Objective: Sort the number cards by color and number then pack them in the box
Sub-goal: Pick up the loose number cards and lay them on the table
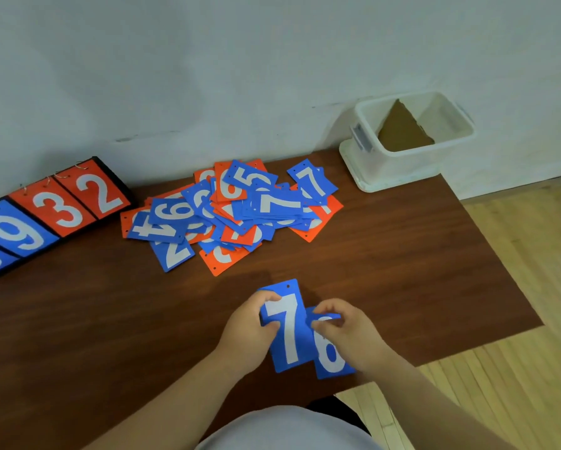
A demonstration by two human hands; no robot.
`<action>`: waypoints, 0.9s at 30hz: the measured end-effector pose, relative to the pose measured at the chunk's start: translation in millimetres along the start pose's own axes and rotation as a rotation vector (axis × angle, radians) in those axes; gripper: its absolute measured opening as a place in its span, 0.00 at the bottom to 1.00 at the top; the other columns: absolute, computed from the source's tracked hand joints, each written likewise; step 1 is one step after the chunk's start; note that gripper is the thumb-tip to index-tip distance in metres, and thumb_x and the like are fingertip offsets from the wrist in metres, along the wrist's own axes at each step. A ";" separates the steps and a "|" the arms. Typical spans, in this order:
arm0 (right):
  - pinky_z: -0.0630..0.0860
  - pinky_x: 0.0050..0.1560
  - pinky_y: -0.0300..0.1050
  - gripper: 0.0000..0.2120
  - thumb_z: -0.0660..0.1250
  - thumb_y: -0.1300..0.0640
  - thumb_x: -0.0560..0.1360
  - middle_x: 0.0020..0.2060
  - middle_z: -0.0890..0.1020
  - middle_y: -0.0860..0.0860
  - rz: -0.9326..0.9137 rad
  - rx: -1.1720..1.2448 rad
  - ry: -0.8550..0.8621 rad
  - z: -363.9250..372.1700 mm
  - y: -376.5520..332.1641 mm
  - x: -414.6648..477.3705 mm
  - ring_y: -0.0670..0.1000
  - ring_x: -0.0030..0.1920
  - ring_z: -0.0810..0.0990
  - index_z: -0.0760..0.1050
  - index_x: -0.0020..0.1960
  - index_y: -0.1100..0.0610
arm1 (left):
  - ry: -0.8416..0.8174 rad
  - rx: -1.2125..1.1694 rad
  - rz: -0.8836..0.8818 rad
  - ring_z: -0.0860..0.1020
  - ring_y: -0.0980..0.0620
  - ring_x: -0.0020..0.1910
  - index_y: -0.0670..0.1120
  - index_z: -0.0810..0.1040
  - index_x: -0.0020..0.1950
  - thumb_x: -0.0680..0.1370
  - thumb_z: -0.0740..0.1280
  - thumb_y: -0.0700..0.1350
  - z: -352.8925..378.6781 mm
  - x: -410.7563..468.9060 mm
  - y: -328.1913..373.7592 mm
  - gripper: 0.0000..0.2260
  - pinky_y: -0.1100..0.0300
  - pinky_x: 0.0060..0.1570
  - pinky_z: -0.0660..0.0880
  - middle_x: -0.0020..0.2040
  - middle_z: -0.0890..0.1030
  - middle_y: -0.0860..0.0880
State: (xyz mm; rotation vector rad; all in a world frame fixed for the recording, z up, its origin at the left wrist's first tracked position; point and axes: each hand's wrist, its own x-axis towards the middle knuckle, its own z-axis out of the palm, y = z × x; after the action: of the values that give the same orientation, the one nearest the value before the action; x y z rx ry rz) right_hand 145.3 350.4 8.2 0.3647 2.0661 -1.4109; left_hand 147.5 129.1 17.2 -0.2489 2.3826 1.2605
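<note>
6 card (332, 362), 7 card (289, 332), lengthwise away

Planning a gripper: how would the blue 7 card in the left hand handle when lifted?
The blue 7 card looks flat though the left hand pinches only one edge, so probably stiff and light. The splayed pile suggests cards slide easily.

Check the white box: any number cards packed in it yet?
None visible: white box is open-topped, showing only a brown cardboard piece; bottom partly hidden.
</note>
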 end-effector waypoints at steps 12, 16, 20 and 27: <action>0.78 0.49 0.42 0.19 0.68 0.57 0.79 0.51 0.82 0.43 0.076 -0.360 0.186 -91.4 62.9 17.6 0.46 0.47 0.81 0.75 0.68 0.45 | -0.188 0.708 0.208 0.53 0.46 0.80 0.60 0.50 0.82 0.79 0.62 0.64 92.9 16.4 -8.5 0.35 0.48 0.78 0.55 0.82 0.52 0.52; 0.75 0.60 0.40 0.25 0.64 0.55 0.81 0.66 0.74 0.46 0.087 -0.608 0.095 -107.2 88.3 20.8 0.48 0.62 0.75 0.67 0.77 0.43 | -0.207 0.860 0.176 0.40 0.42 0.82 0.62 0.43 0.82 0.79 0.58 0.68 121.6 9.5 -26.8 0.37 0.40 0.79 0.41 0.84 0.40 0.52; 0.67 0.73 0.51 0.27 0.62 0.42 0.81 0.78 0.56 0.48 -0.043 -1.036 0.125 -112.8 99.1 16.9 0.54 0.76 0.57 0.60 0.79 0.38 | -0.188 0.859 0.125 0.36 0.41 0.81 0.62 0.41 0.82 0.79 0.57 0.68 133.0 7.6 -24.0 0.37 0.38 0.78 0.39 0.83 0.37 0.53; 0.58 0.78 0.53 0.27 0.55 0.40 0.84 0.82 0.52 0.45 -0.123 -1.084 0.039 -113.8 104.9 18.4 0.51 0.82 0.48 0.55 0.81 0.43 | -0.200 0.844 0.051 0.34 0.41 0.81 0.64 0.40 0.81 0.79 0.58 0.69 140.7 5.9 -12.5 0.37 0.36 0.77 0.37 0.83 0.37 0.55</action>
State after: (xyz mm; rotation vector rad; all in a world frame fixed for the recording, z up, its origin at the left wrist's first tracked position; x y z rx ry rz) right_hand 150.3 493.7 -52.8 -0.1976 2.5525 -0.1830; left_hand 187.4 237.6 -64.2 0.1902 2.5082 0.1985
